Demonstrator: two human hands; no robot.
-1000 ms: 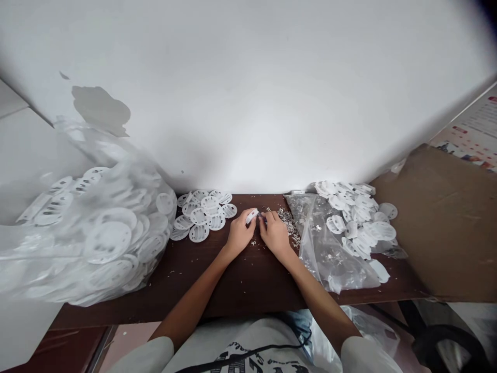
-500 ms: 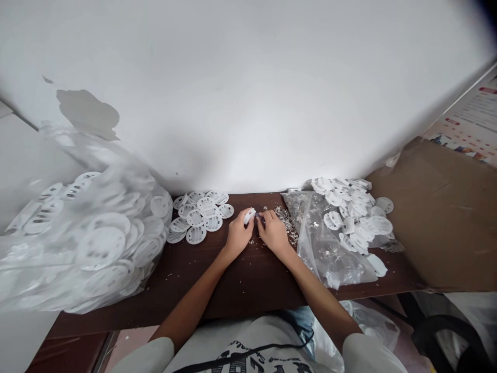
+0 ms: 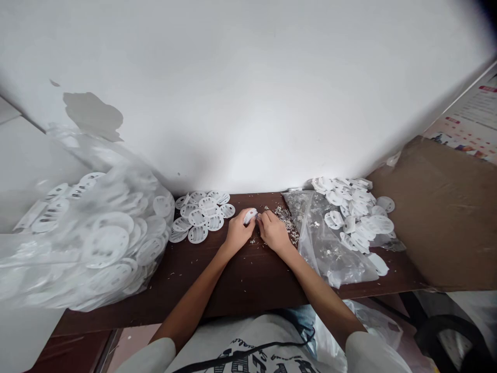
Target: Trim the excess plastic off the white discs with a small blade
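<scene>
left hand (image 3: 239, 232): clamped on white plastic disc (image 3: 250, 216) | right hand (image 3: 274, 232): together with left, grip on disc unclear | disc: held just above dark worktop (image 3: 248, 280), between slotted discs (image 3: 201, 217) and silvery shavings (image 3: 286, 223), clear plastic bag (image 3: 330, 243) beyond

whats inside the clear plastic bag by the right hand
The clear plastic bag holds silvery flecks and scraps, seen through the film. White slotted discs lie along its far side, hiding whatever is under them.
</scene>
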